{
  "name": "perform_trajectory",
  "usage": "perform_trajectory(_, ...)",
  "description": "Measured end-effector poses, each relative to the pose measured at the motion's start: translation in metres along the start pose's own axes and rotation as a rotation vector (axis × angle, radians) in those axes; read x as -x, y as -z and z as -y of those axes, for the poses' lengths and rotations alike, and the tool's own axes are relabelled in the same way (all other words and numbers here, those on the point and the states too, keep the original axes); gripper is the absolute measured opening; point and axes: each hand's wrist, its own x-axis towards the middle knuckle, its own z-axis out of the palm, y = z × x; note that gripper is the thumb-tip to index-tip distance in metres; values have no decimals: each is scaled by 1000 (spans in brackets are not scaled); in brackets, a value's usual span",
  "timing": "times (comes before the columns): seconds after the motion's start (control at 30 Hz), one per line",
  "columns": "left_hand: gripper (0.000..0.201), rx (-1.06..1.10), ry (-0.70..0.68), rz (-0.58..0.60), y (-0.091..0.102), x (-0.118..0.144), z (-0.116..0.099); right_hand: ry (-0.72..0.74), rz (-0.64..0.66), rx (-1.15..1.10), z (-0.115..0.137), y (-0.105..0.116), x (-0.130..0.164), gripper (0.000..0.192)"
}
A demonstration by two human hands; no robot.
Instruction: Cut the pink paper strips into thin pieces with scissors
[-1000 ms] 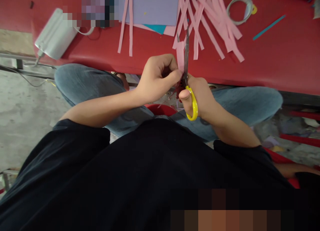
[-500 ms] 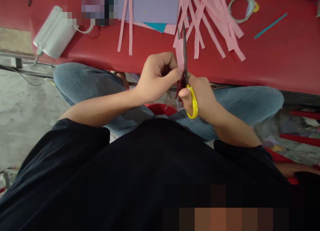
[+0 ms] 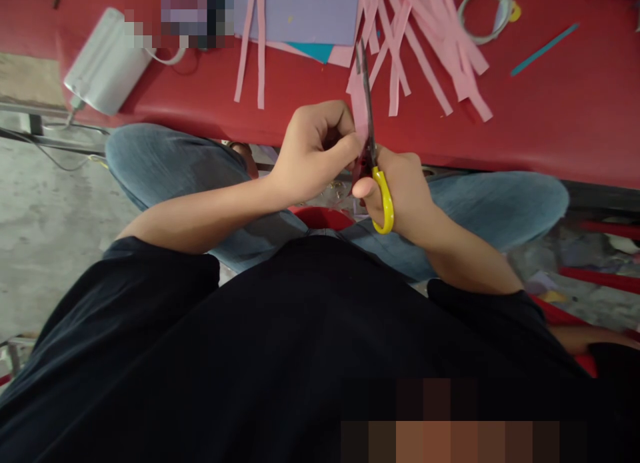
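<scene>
My left hand (image 3: 320, 149) is closed, pinching a short pink paper strip (image 3: 359, 109) between thumb and fingers. Yellow-handled scissors (image 3: 369, 103) are in my right hand (image 3: 403, 183), with its thumb through the yellow loop. The blades point away from me and lie along the right side of the strip, their tips only slightly apart. Both hands are close together over my lap, just in front of the table edge. Part of the scissors' lower handle is hidden behind my right thumb.
Many cut pink strips (image 3: 430, 43) lie on the red table (image 3: 550, 123). Purple sheets (image 3: 310, 13), a teal strip (image 3: 545, 49) and a tape roll (image 3: 485, 39) are there too. A white power bank (image 3: 107, 63) with a cable sits at the left edge.
The scissor blades have drawn closer together along the pink strip, and my right thumb has shifted slightly left and up. My left hand keeps its pinch on the paper.
</scene>
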Motion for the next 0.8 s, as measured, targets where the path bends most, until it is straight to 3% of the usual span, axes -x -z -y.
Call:
perform_trajectory(0.13,38,-39,45,-2,1,-1,-1,-7,-12,-17,0,1,1,91)
perform_trajectory(0.33,39,75,-57,14,3,-4,0,-36,-80,-187,-1,6,-2,76)
perform_trajectory(0.47,38,175,11,51,6,-8,3,-137,-240,-465,-5,6,-14,62)
perform_trajectory(0.6,34,195,64,58,10,-11,6,-127,-395,-719,-4,6,-25,57)
perform_trajectory(0.8,33,213,106,-25,10,-18,3,-232,-192,-714,5,12,-23,51)
